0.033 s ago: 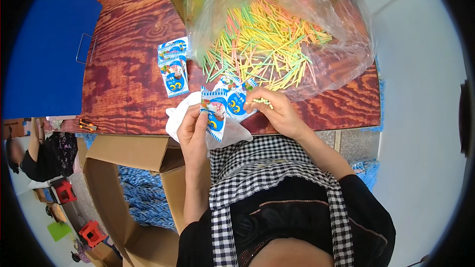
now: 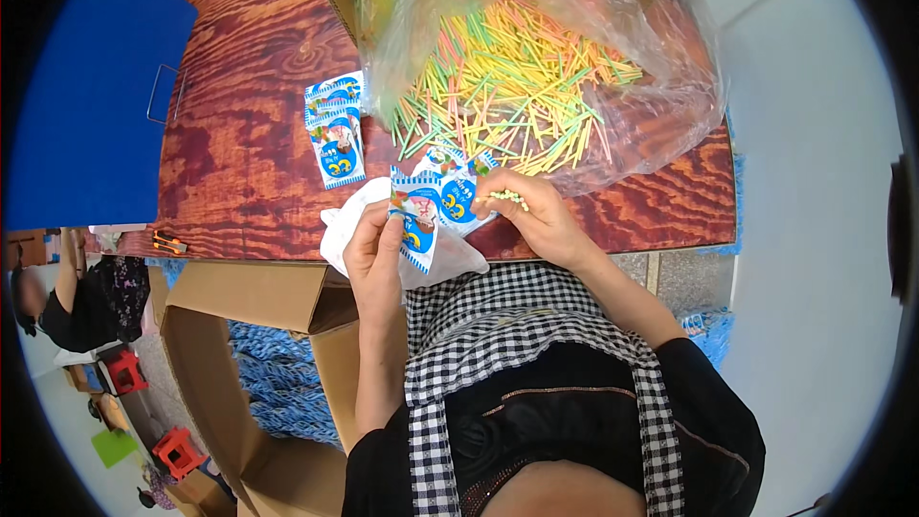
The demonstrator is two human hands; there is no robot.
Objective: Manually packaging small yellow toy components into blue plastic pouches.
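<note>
Item one: your left hand (image 2: 375, 251), fingers pinched on a small blue-and-white printed packet (image 2: 418, 218). You hold it by its near edge, upright and tilted toward you, mouth end turned toward your other hand, which reads as a way to keep the opening presented for filling.

Item two: your right hand (image 2: 531, 215), closed around a small bundle of pale thin sticks (image 2: 505, 197). Their ends poke out past your fingertips toward the packet; the bundle sits just beside the packet in your left grip, close to touching. A second packet (image 2: 458, 196) of the same print lies between the two grips, partly under your right fingers; whether you hold it or it merely rests there cannot be told.

Item three: white cloth or paper (image 2: 347, 230), directly beneath your left grip, spilling off the near table edge.

Item four: clear plastic bag (image 2: 661, 86), beyond your right grip, mouth slumped open toward you, so the heap of coloured sticks (image 2: 507, 86) in green, yellow and pink inside lies within easy reach.

Item five: short stack of packets (image 2: 335, 129), beyond and to the outer side of your left grip, laid flat and overlapping, well apart from the bag.

Item six: red-brown wooden table (image 2: 239, 134) carrying all of the above; open cardboard box (image 2: 239, 345) below your left forearm; blue panel (image 2: 86, 105) far out past the stack.
</note>
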